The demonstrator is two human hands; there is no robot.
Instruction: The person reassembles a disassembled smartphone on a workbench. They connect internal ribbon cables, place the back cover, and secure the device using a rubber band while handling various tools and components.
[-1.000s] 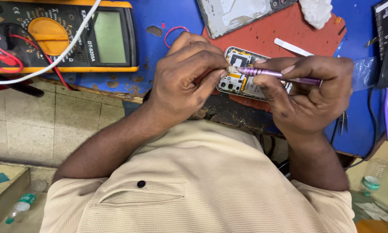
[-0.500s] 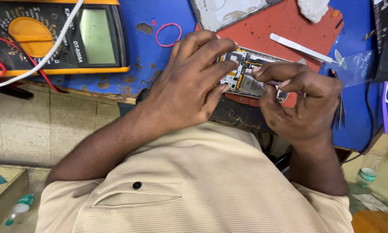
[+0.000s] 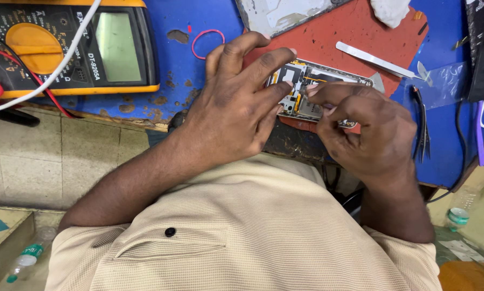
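My blue tabletop (image 3: 209, 70) was scuffed and chipped near its front edge. On it lay a yellow multimeter (image 3: 64, 48) at the far left, a pink rubber band (image 3: 207, 43) beside it, a red mat (image 3: 349, 32), and black tweezers (image 3: 421, 126) toward the right.

- Both hands – the left hand (image 3: 236, 116) and the right hand (image 3: 360, 126) – crowd over the open phone (image 3: 328, 81), so little room is left there.
- The yellow meter (image 3: 69, 48) and its wires (image 3: 53, 70) block the far left.
- A red rubber band (image 3: 208, 43) lies on open blue mat (image 3: 172, 81) between meter and hands.
- Metal strip (image 3: 374, 58) and tweezers (image 3: 421, 129) sit close on the right.
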